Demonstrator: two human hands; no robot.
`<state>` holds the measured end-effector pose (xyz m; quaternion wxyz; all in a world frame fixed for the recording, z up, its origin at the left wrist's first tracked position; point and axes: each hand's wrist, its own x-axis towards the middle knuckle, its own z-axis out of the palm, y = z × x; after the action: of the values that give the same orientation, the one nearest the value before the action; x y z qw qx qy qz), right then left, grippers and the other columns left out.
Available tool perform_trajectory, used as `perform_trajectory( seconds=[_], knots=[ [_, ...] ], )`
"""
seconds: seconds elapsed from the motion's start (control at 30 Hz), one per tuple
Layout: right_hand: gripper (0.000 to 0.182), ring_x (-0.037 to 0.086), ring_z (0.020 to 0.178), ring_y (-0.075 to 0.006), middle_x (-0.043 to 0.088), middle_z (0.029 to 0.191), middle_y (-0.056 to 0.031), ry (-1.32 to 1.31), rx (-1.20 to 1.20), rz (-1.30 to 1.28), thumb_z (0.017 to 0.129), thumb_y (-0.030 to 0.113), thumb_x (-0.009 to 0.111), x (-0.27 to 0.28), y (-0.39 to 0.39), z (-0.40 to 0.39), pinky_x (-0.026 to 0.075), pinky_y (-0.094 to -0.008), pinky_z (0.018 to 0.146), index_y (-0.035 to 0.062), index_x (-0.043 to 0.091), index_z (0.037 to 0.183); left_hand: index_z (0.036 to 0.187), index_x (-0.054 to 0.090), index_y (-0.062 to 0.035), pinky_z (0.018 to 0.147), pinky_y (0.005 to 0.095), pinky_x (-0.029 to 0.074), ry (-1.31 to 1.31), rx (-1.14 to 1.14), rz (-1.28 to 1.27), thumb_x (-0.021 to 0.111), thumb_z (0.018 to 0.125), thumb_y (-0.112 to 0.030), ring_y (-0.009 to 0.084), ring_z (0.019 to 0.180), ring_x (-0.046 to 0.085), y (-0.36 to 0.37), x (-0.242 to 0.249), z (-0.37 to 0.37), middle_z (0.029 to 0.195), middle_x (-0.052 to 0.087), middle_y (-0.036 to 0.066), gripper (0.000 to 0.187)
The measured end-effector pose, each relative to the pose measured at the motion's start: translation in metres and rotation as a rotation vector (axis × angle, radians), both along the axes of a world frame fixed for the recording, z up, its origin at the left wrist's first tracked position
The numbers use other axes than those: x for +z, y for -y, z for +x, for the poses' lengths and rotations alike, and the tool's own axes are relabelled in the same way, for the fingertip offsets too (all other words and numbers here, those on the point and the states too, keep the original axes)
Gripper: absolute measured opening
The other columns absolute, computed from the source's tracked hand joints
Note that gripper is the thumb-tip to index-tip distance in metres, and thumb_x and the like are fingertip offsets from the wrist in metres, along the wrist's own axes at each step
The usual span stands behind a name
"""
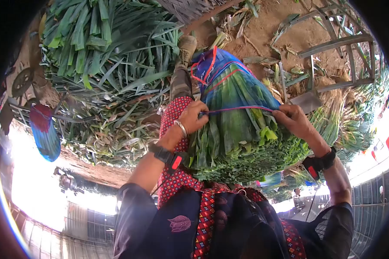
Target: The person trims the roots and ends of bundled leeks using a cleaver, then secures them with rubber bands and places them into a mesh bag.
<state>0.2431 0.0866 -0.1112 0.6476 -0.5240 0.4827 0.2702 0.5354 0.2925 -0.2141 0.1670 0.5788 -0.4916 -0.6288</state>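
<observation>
A blue mesh bag (250, 84) with red and pink edging lies around a thick bundle of green leafy stalks (235, 129). The cut leaf ends stick out of its mouth towards my body. My left hand (193, 117) pinches the rim of the bag at the left side of the mouth. At the right side, my right hand (293, 118) grips the same rim between thumb and fingers. Between the two hands the pink and blue edge is stretched straight across the leaves.
A large heap of green leaves (82, 39) lies at the upper left, with loose trimmings (112, 134) below it. A metal frame (337, 45) stands at the upper right beside more stalks (333, 116). Another mesh bag (45, 134) hangs at the left.
</observation>
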Motion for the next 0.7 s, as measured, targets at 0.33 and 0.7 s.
perform_trajectory(
  seconds=[0.33, 0.7],
  knots=[
    [0.034, 0.034, 0.064, -0.0072, 0.036, 0.064, 0.0043, 0.028, -0.157, 0.011, 0.086, 0.030, 0.058, -0.013, 0.020, -0.030, 0.029, -0.0253, 0.055, 0.0044, 0.045, 0.068, 0.090, 0.060, -0.0029, 0.085, 0.0346, 0.043, -0.196, -0.019, 0.124, 0.049, 0.071, -0.003, 0.0275, 0.096, 0.052, -0.008, -0.059, 0.007, 0.094, 0.054, 0.012, 0.022],
    [0.036, 0.032, 0.067, -0.0076, 0.032, 0.069, 0.0041, 0.026, -0.240, 0.045, 0.086, 0.037, 0.056, -0.024, 0.023, -0.042, 0.027, -0.0229, 0.058, 0.0069, 0.043, 0.072, 0.098, 0.057, -0.0051, 0.079, 0.0311, 0.047, -0.358, 0.056, 0.425, 0.050, 0.069, 0.007, 0.0178, 0.088, 0.058, -0.019, -0.109, 0.006, 0.093, 0.059, 0.006, 0.032]
  ],
)
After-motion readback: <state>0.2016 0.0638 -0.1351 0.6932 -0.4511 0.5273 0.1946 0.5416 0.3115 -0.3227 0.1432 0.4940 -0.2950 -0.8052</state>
